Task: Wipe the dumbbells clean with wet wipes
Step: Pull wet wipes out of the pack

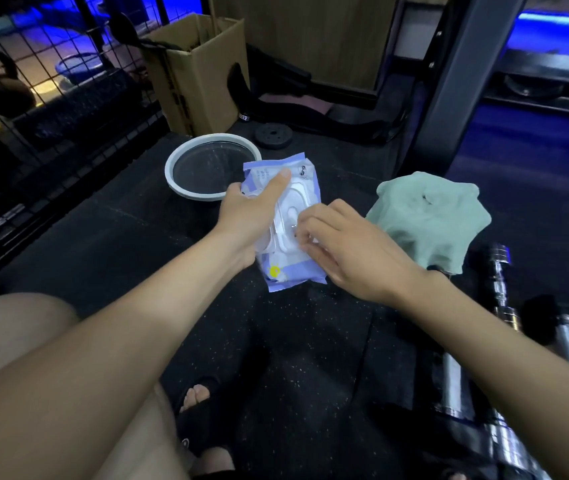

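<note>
Wipes pack (284,216) clamped in left hand (248,220), right hand (348,251) pinching its lid edge.

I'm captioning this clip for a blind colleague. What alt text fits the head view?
A person's left hand holds a pack of wet wipes over a dark gym floor while the right hand picks at its white lid. A white-rimmed basin sits beyond it, a green cloth lies to the right, and chrome dumbbells lie untouched at right.
</note>
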